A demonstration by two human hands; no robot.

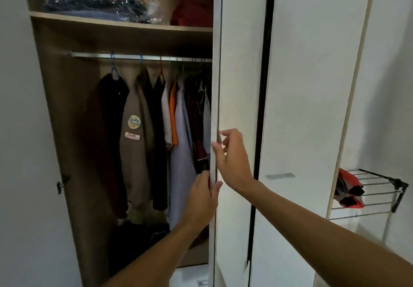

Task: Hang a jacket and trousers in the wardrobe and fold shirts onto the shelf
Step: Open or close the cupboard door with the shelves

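1. left of the door edge (pixel 214 98), the wardrobe (pixel 67 130) stands open; one rail (pixel 134 55) carries a tan jacket (pixel 136 134) among several garments, too packed to count.
2. one shelf (pixel 116 23) sits above that rail, holding one plastic-wrapped bundle (pixel 100 0).
3. the left hand (pixel 203 199) grips the upright door edge low down.
4. the right hand (pixel 232 159) pinches it just higher; likely swinging the door.

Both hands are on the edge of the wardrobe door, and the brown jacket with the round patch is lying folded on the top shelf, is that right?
Not quite. Left hand and right hand do hold the door edge, but the head view shows the brown jacket hanging from the rail, not on the shelf.
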